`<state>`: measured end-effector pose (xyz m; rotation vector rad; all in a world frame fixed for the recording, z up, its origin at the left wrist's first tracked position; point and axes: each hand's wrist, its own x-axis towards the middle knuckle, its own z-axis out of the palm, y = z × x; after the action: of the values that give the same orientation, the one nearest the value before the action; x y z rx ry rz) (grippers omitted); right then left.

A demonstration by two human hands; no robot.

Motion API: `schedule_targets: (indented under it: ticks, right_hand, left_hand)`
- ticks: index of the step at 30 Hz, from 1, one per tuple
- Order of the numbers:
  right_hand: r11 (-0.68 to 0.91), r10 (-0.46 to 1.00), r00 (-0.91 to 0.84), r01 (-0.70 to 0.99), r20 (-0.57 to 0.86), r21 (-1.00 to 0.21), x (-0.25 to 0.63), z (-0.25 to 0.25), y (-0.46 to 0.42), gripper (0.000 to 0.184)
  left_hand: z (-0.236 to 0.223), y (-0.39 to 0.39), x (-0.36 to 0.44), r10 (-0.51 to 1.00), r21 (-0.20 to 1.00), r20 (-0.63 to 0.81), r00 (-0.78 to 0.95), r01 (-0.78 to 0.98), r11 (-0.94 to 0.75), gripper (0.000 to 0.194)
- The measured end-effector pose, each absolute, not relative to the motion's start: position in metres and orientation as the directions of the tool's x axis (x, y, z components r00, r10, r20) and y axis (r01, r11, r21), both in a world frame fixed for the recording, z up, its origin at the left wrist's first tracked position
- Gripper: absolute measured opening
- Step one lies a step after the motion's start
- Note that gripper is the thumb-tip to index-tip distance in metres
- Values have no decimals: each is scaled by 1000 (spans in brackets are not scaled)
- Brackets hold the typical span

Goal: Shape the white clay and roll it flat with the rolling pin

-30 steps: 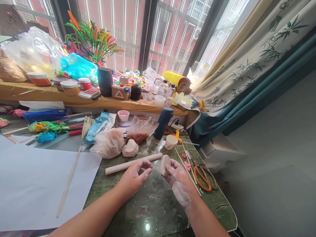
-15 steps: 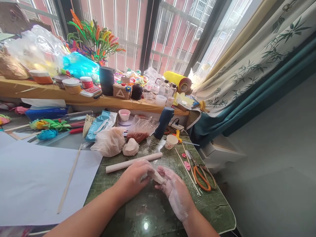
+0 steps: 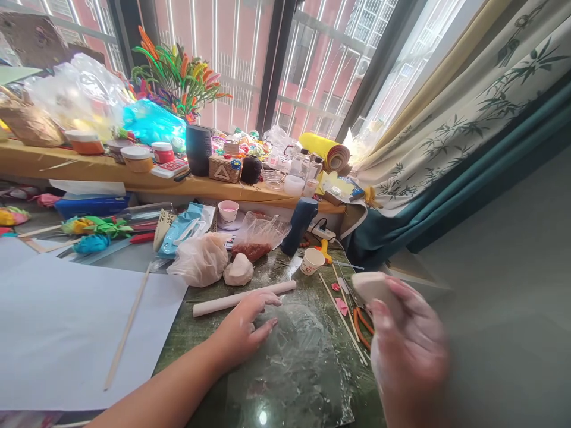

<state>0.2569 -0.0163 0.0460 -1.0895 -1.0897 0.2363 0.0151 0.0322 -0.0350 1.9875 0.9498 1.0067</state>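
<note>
A flattened piece of pale clay (image 3: 379, 290) is gripped in my right hand (image 3: 413, 345), raised at the right above the table's edge and powdered white. My left hand (image 3: 245, 327) hovers or rests over the powdery board (image 3: 298, 362), fingers apart and holding nothing. Just beyond my left hand lies a white rolling pin (image 3: 245, 298). A rough lump of pale clay (image 3: 238, 270) sits behind the pin, beside a crumpled plastic bag (image 3: 200, 258).
Orange-handled scissors (image 3: 363, 327), thin wooden sticks (image 3: 343, 318) and a paper cup (image 3: 312, 261) lie at the right. White paper (image 3: 66, 333) covers the left. A cluttered ledge (image 3: 169, 185) runs along the window.
My right hand has lifted the clay up and to the right, away from my left hand. My left hand has let go of it and stays near the rolling pin, fingers spread.
</note>
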Motion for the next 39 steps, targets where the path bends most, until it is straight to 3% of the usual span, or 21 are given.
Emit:
schedule_targets:
  ticks: [1, 3, 5, 6, 7, 12, 16, 20, 25, 29, 33, 36, 39]
  right_hand:
    - [533, 563, 477, 415, 675, -738, 258, 47, -18, 33]
    - [539, 636, 240, 542, 734, -644, 258, 35, -20, 32]
    - [541, 805, -179, 612, 565, -577, 255, 9, -17, 33]
    - [549, 830, -323, 624, 455, -556, 253, -5, -15, 32]
    - [526, 849, -357, 646, 390, -553, 252, -20, -12, 32]
    - [313, 944, -166, 724, 285, -615, 251, -59, -9, 37]
    - [233, 959, -99, 805, 264, -545, 252, -62, -14, 49]
    - [135, 975, -19, 841, 221, -523, 251, -65, -18, 39]
    - [210, 974, -72, 655, 217, -726, 243, -59, -21, 44]
    - [259, 965, -109, 531, 239, -807, 225, -49, -24, 47]
    - [171, 985, -73, 264, 157, -949, 210, -48, -20, 54]
    - [63, 993, -98, 44, 59, -997, 211, -43, -15, 40]
    - [80, 996, -60, 162, 72, -983, 225, -19, -10, 34]
  left_hand:
    - [-36, 33, 16, 843, 831, 338, 418, 287, -476, 27]
    - [-37, 33, 17, 854, 841, 341, 394, 278, -464, 26]
    - [-38, 33, 17, 863, 846, 341, 372, 278, -454, 26]
    - [-38, 34, 17, 867, 847, 339, 365, 283, -450, 26]
    - [-38, 34, 17, 869, 846, 337, 362, 288, -448, 26]
    - [-39, 34, 16, 871, 845, 322, 372, 301, -441, 26]
    - [-42, 36, 18, 878, 847, 303, 370, 317, -426, 24]
    - [-43, 37, 18, 882, 843, 284, 376, 339, -417, 22]
    - [-39, 33, 20, 886, 900, 211, 412, 271, -340, 20]
    - [-39, 29, 25, 883, 975, 108, 457, 124, -183, 37]
    - [-38, 30, 28, 915, 995, 75, 396, 36, -97, 31]
    - [-32, 32, 26, 924, 994, 97, 371, 17, -111, 29]
    - [-28, 33, 23, 924, 988, 125, 362, 40, -149, 27]
